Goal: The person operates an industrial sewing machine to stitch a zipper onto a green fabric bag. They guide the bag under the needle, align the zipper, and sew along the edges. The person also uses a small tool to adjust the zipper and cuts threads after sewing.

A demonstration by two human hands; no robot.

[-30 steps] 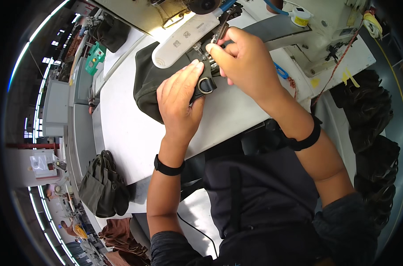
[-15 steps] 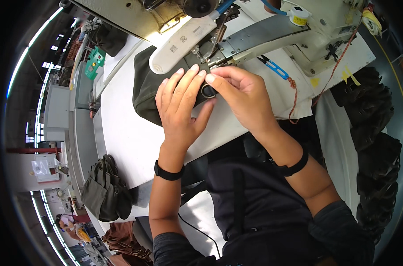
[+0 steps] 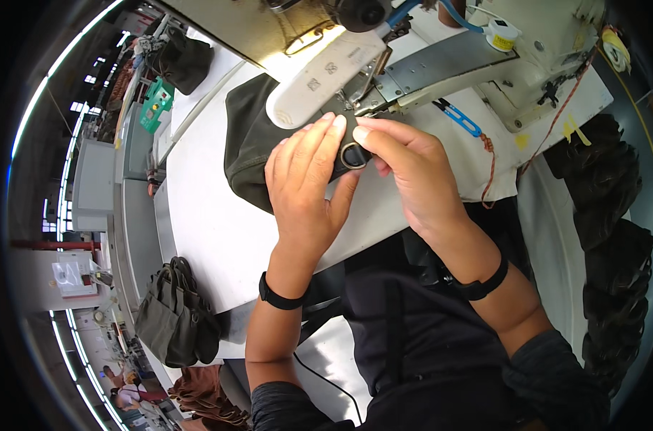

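My left hand lies flat with fingers together on a dark olive fabric piece on the white sewing table. Its fingertips press a black strap with a metal D-ring. My right hand pinches the same strap from the right, thumb beside the ring. Both hands sit just under the needle area of the cream sewing machine. The strap's far end is hidden under the machine's foot.
A blue-handled tool lies on the machine bed to the right. A pile of dark bags fills the right side. More olive bags hang off the table's left front edge. A green box stands far left.
Both hands have slid toward me and down in the picture with the strap and ring. My left fingers have flattened over the fabric, and my right hand now pinches the strap beside the ring.
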